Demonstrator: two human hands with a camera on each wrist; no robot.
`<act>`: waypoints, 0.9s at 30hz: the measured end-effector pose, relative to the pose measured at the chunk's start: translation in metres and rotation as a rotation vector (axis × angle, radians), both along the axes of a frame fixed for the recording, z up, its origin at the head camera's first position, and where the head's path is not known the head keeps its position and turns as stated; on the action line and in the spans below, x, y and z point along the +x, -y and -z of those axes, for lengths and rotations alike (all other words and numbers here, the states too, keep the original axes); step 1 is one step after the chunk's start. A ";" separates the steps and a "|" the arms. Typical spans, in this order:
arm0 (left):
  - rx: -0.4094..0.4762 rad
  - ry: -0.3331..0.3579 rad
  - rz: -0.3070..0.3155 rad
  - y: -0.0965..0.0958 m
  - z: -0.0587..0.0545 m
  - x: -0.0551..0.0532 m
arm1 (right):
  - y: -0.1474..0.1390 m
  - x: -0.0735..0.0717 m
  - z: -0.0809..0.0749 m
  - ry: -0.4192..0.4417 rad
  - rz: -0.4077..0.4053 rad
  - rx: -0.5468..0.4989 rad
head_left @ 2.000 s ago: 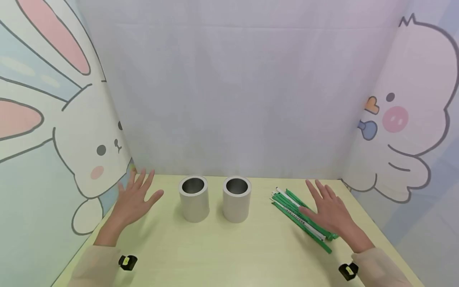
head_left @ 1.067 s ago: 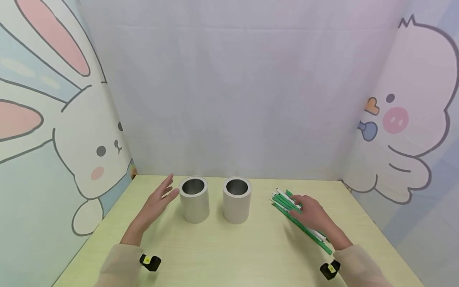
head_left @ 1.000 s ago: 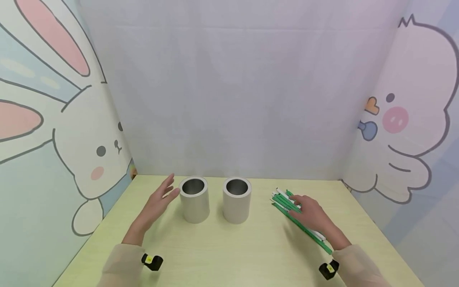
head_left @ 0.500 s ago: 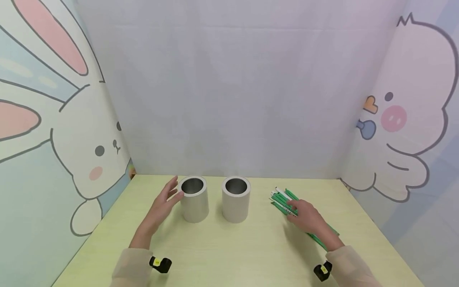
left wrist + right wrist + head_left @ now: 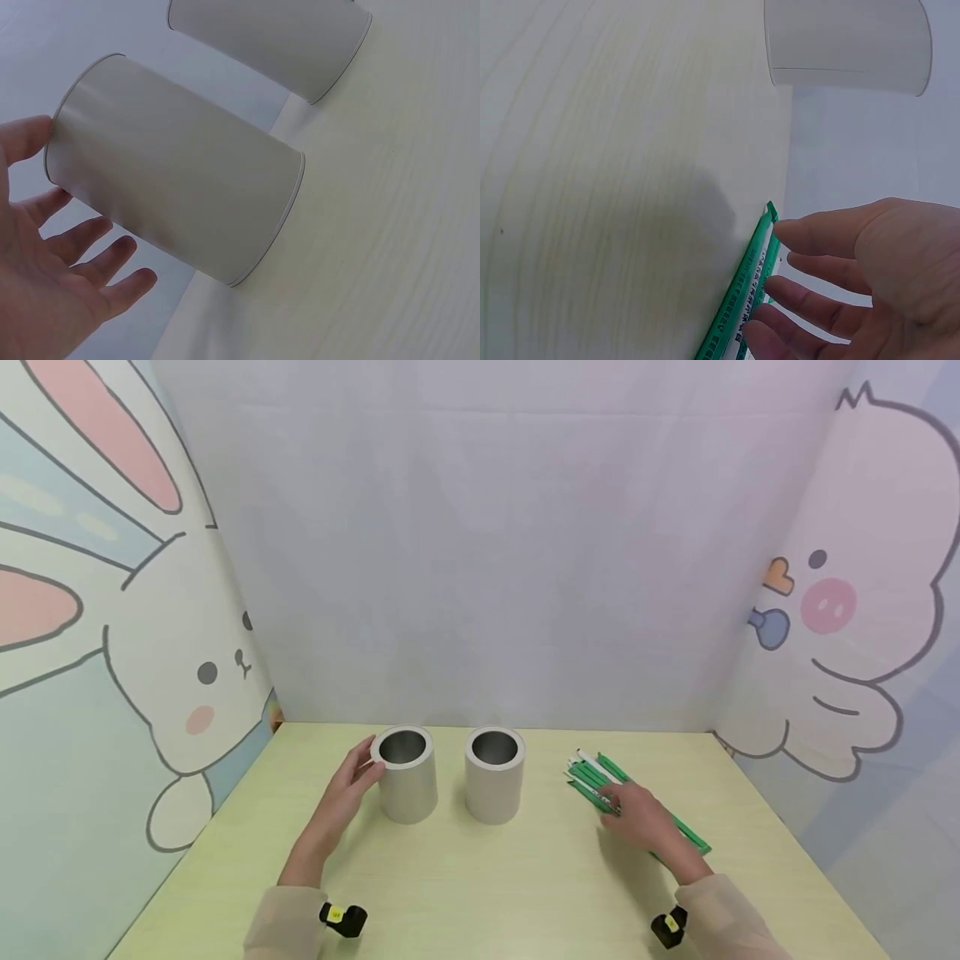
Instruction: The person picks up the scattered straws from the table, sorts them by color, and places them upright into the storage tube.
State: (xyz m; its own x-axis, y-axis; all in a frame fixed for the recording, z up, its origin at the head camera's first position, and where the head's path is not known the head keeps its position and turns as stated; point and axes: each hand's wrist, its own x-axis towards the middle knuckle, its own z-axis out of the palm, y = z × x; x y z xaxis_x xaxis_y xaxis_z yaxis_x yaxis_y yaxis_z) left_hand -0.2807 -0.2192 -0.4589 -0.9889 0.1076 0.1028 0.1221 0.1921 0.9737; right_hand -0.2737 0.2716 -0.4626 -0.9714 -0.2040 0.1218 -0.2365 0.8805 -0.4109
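Two pale grey cylindrical cups stand upright with dark hollow insides. My left hand (image 5: pixel 335 806) is at the near left of the left cup (image 5: pixel 409 792), its thumb at the rim and its other fingers loosely bent along the side. In the left wrist view the thumb and forefinger meet the edge of that cup (image 5: pixel 172 161). The right cup (image 5: pixel 493 793) stands apart from both hands. My right hand (image 5: pixel 639 817) hovers over a bundle of slim green and white sticks (image 5: pixel 592 772) with printed writing. Its fingers are loosely bent around the sticks (image 5: pixel 739 311), partly hiding them, without a visible grip.
The pale yellow wooden table (image 5: pixel 480 893) ends at a plain grey-white curtain (image 5: pixel 480 568). A rabbit picture (image 5: pixel 187 693) covers the left wall and a chick picture (image 5: pixel 832 652) the right. Each wrist wears a small black camera (image 5: pixel 343 918).
Both hands have come inward and lower. My left hand has gone right to the left cup; my right hand has come down over the sticks with its fingers drawn together. Cups and sticks stay put.
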 end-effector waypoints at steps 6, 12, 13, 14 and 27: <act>0.047 -0.013 -0.007 -0.002 0.002 0.001 | 0.000 -0.001 0.002 -0.023 -0.001 0.032; 0.090 -0.009 0.009 -0.004 0.002 0.001 | -0.002 0.001 0.004 -0.046 0.000 0.051; 0.093 -0.009 0.010 -0.005 0.002 0.001 | -0.001 0.001 0.005 -0.046 0.000 0.051; 0.094 -0.008 0.011 -0.005 0.002 0.000 | -0.001 0.000 0.005 -0.046 0.001 0.050; 0.114 0.016 0.019 -0.005 0.001 -0.001 | 0.002 -0.002 0.009 -0.061 0.016 0.067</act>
State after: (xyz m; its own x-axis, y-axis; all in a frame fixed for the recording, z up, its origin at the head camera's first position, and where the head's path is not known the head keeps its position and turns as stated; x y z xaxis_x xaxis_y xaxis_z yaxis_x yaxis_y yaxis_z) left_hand -0.2817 -0.2145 -0.4597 -0.9884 0.1145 0.0998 0.1091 0.0781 0.9910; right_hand -0.2760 0.2693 -0.4712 -0.9658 -0.1985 0.1671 -0.2451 0.9091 -0.3367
